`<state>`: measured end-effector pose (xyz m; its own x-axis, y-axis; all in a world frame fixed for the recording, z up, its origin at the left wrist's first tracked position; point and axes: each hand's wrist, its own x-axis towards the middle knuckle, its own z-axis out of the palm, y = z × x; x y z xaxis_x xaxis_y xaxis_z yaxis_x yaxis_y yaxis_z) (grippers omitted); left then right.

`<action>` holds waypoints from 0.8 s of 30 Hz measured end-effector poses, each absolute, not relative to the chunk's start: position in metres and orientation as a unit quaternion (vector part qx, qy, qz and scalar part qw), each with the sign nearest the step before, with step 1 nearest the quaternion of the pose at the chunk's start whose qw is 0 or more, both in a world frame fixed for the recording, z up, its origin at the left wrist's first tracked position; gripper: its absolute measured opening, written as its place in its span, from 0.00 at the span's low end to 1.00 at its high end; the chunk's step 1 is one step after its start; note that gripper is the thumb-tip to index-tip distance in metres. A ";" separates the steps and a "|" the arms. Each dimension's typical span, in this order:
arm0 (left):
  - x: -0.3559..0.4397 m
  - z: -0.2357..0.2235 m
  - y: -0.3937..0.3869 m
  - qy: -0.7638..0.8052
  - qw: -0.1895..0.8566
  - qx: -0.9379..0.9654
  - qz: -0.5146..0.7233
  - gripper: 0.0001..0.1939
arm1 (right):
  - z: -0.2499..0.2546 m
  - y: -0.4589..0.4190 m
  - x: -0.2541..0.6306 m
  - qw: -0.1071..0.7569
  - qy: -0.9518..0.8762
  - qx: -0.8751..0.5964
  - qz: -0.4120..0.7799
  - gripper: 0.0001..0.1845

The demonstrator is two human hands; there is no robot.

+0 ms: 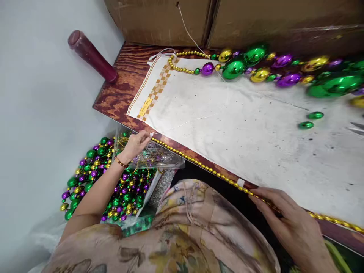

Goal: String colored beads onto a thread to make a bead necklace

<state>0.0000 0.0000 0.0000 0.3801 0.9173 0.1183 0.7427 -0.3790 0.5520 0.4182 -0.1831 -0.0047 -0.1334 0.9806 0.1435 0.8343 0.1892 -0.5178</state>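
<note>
A strand of gold beads (pixel 196 161) runs taut along the front edge of the wooden table, past small white markers. At its far end my left hand (pixel 138 143) is closed in a pinch beside a white tab, at the strand's tip. My right hand (pixel 292 218) grips the same strand farther right, thumb and fingers closed around it, and the beads continue beyond it. A thin white string (pixel 189 28) hangs from the cardboard and crosses the cloth toward my left hand. Two loose green beads (pixel 315 115) lie on the white cloth (pixel 199 102).
Finished-looking strands of large green, gold and purple beads (pixel 234 69) lie along the back by cardboard boxes (pixel 159 22). A dark red bottle (pixel 93 57) stands at the left corner. Metal blade tips (pixel 357 129) show at right. Below left are a clear plastic tray (pixel 170 161) and a bead heap (pixel 85 178).
</note>
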 end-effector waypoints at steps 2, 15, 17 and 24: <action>-0.001 0.002 0.000 0.525 0.216 0.800 0.194 0.09 | -0.008 -0.184 0.421 0.233 -0.734 -0.616 0.168 0.14; -0.002 0.009 -0.006 0.617 0.220 0.743 0.136 0.10 | -0.008 -0.187 0.415 0.255 -0.648 -0.662 0.276 0.10; 0.000 0.011 -0.008 0.623 0.225 0.737 0.134 0.10 | -0.008 -0.188 0.413 0.245 -0.649 -0.670 0.264 0.12; 0.002 0.015 -0.008 0.626 0.212 0.740 0.125 0.13 | -0.009 -0.184 0.403 0.202 -0.642 -0.699 0.240 0.13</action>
<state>0.0022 -0.0076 0.0154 0.1842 0.9795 -0.0812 0.8738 -0.1254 0.4698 0.4029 -0.1838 -0.0091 0.0598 0.9953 -0.0756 0.8013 -0.0930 -0.5910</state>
